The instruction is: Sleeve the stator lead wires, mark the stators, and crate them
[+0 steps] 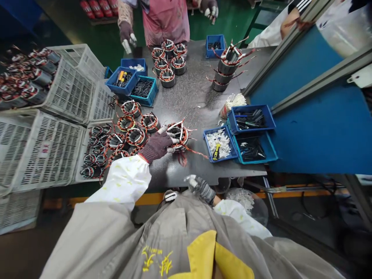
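Note:
My left hand (158, 146), in a dark maroon glove with pale fingertips, rests with its fingers on the left side of a wound stator (183, 136). Orange wires and white sleeves stick out of this stator, and one long wire trails to the right. My right hand (202, 188), in a dark grey glove, is held low at the front edge of the table, close to my body, with its fingers bent together. Whether it holds anything is too small to tell. A group of similar stators (136, 136) stands just left of my left hand.
Blue bins (251, 118) with dark and white parts stand on the right of the grey table (188, 99). More stators (222, 73) are stacked behind. Crates (58, 143) line the left. A person in a pink apron (165, 19) stands opposite.

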{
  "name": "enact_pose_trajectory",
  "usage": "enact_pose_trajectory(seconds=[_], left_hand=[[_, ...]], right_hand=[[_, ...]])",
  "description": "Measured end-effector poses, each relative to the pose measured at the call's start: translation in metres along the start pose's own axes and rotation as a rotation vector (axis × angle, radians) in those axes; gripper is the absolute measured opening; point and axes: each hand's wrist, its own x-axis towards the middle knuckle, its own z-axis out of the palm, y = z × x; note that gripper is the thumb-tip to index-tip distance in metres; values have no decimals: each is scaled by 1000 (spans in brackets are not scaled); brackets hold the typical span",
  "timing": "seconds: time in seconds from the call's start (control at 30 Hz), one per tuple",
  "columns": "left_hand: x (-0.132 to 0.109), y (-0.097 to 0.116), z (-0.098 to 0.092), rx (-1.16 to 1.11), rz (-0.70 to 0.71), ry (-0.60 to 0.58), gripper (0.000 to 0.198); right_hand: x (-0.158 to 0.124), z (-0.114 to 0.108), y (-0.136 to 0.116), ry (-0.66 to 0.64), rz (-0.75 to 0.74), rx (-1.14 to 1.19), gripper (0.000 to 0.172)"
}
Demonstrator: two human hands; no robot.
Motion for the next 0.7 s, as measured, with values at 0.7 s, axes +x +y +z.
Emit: enact_pose_trajectory(seconds=[0.7], left_hand=[[-23,34,-16,-463,-450,417,55]], right_hand=[[146,-87,-170,-205,-250,-982,53]])
